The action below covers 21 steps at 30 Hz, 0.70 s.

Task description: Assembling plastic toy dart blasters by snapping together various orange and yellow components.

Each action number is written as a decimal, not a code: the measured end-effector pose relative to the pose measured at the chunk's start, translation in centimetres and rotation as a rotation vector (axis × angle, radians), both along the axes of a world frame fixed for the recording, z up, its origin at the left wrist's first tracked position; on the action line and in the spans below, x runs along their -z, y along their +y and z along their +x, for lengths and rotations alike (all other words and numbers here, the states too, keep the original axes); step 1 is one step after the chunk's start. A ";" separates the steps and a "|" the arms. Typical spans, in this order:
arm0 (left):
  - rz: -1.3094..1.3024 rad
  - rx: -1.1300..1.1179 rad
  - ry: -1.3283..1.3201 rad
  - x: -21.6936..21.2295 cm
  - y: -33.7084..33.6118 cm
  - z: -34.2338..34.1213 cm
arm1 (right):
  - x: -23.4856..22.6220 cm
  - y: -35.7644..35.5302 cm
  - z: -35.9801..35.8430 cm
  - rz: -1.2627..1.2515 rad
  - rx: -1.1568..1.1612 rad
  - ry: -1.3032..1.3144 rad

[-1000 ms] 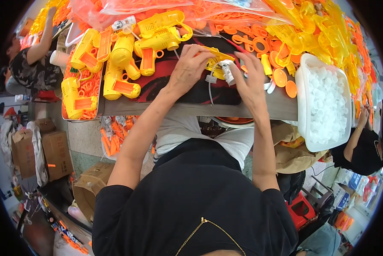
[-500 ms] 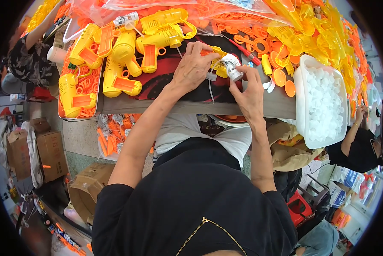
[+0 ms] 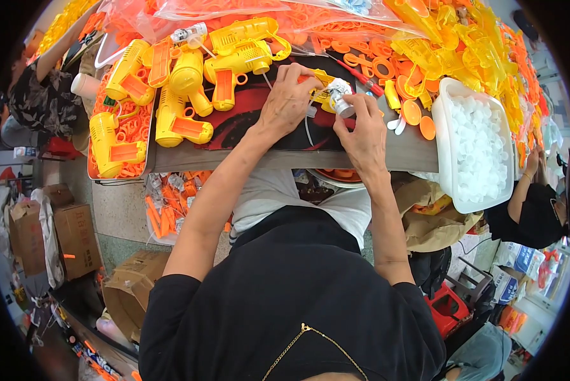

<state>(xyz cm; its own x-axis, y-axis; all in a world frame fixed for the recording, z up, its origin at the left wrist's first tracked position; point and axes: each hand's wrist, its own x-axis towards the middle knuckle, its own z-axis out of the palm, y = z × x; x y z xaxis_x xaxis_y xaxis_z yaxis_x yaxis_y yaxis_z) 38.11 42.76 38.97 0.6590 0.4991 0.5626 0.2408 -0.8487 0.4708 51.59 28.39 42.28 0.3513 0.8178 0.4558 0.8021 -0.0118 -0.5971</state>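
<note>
My left hand (image 3: 289, 98) is closed on a yellow toy-gun shell (image 3: 322, 101), partly hidden by the fingers, with orange showing at its edge. Between the fingertips of my right hand (image 3: 364, 130) is a small white and silver cylindrical mechanism (image 3: 342, 105), held against the shell's right side. A thin clear tube (image 3: 308, 132) hangs down below the shell. Both hands are over the dark red and black mat (image 3: 247, 124). A screwdriver with a red handle (image 3: 366, 81) lies just beyond my right hand.
Yellow toy guns (image 3: 188, 73) crowd the left, some on a tray of orange parts (image 3: 131, 117). At right stands a white tub (image 3: 446, 159) of translucent caps. Orange discs (image 3: 411, 113) and piled yellow shells (image 3: 453, 57) lie beyond. Another person (image 3: 529, 216) is at far right.
The silver mechanism has shifted slightly up and left, toward the shell, with my right hand. My left hand keeps its hold on the shell.
</note>
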 end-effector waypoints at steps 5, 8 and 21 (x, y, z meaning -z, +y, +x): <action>0.016 -0.019 -0.009 -0.3 -0.4 0.3 | 0.0 1.7 -0.2 0.056 0.015 -0.113; -0.004 -0.030 -0.028 -0.1 -0.5 0.3 | 3.0 2.3 1.7 0.104 -0.010 0.236; 0.108 0.102 -0.045 -4.5 0.3 1.0 | 1.5 2.2 3.3 0.070 -0.095 0.296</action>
